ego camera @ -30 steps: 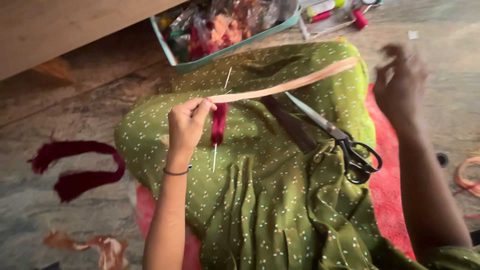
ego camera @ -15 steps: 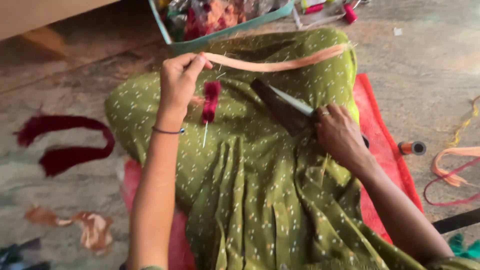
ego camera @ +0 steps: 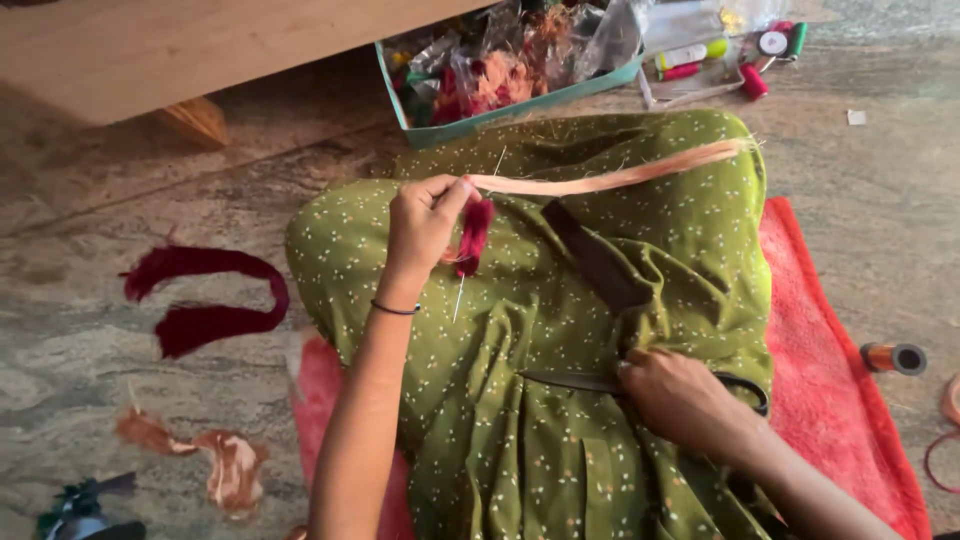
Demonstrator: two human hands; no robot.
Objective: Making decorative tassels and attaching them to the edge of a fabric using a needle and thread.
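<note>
Two hands busy: peach strand (ego camera: 610, 180) and red tassel (ego camera: 472, 236) pinched in closed left hand (ego camera: 425, 225) over lap; scissors (ego camera: 590, 381) gripped under right hand (ego camera: 680, 400). Trimming judged underway; blades to be lifted to strand.

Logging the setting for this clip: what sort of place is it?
Probably a home floor used for thread or tassel craft. The person sits on a red mat on stone flooring; a teal tray of craft supplies and thread spools lie ahead, and the left hand pinches a peach thread bundle.
</note>
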